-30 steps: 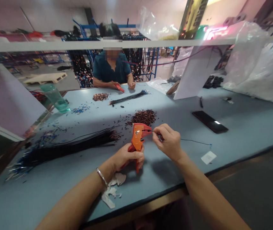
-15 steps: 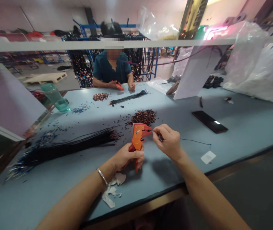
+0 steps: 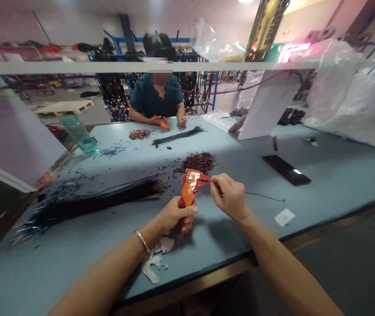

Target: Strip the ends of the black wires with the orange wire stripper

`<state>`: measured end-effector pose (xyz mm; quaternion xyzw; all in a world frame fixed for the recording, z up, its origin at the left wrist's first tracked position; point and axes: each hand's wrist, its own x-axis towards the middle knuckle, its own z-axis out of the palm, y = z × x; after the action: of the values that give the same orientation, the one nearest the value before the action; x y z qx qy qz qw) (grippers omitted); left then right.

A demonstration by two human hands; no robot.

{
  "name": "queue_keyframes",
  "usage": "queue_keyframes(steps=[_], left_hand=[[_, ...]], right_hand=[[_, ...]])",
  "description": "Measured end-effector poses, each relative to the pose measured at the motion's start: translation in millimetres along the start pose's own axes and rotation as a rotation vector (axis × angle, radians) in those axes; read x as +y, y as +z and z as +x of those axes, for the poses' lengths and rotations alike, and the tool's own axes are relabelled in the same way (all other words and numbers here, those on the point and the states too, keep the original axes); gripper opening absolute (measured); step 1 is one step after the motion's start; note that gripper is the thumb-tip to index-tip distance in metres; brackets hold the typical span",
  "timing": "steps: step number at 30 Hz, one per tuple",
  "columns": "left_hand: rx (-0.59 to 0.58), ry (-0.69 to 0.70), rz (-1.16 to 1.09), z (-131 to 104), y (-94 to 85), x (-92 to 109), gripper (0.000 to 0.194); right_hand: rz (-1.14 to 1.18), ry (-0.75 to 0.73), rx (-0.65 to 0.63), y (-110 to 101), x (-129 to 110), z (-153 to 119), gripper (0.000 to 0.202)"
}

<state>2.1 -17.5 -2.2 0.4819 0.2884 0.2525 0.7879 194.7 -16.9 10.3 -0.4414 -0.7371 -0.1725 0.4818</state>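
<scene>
My left hand [image 3: 179,215] is wrapped round the handles of an orange and red wire stripper [image 3: 190,186], held upright with its jaws towards the right. My right hand [image 3: 228,195] pinches a thin black wire [image 3: 262,195] close to those jaws. The wire's tail runs out to the right over the table and ends in a small blue tip. Behind the tool lies a heap of short dark and copper-coloured scraps [image 3: 198,162]. To the left rests a thick bundle of black wires [image 3: 98,202], with blue and silvery ends at the far left.
A phone [image 3: 286,170] and a white paper tag [image 3: 284,217] lie on the right. Crumpled tissue [image 3: 152,263] sits by my left wrist. Across the table a co-worker [image 3: 156,94] holds another orange tool [image 3: 164,123]. A green bottle [image 3: 80,135] leans at left; a white shelf bar [image 3: 187,66] crosses above.
The wire stripper has tilted a little, and its handles look closer together. Both hands stay nearly in place, and the view has shifted slightly.
</scene>
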Motion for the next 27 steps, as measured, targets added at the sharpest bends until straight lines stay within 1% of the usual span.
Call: queue_keyframes(steps=[7, 9, 14, 21, 27], left_hand=[[0.033, -0.018, 0.018, 0.7, -0.6, 0.9, 0.046], [0.025, -0.011, 0.017, 1.5, -0.4, 0.9, 0.045], [-0.011, 0.057, 0.008, 3.0, -0.6, -1.5, 0.037], [-0.017, 0.041, -0.003, 3.7, -1.3, -1.1, 0.039], [-0.008, 0.033, -0.019, 2.3, 2.4, 1.0, 0.038]], right_hand=[[0.024, 0.023, -0.006, 3.4, 1.6, -1.6, 0.011], [0.035, 0.040, -0.012, 4.8, 2.6, -2.2, 0.011], [0.031, 0.044, -0.017, 6.3, 4.8, -3.3, 0.010], [0.036, 0.043, -0.021, 5.5, 6.6, -2.8, 0.010], [0.042, 0.041, -0.037, 6.6, 7.3, -3.6, 0.010]])
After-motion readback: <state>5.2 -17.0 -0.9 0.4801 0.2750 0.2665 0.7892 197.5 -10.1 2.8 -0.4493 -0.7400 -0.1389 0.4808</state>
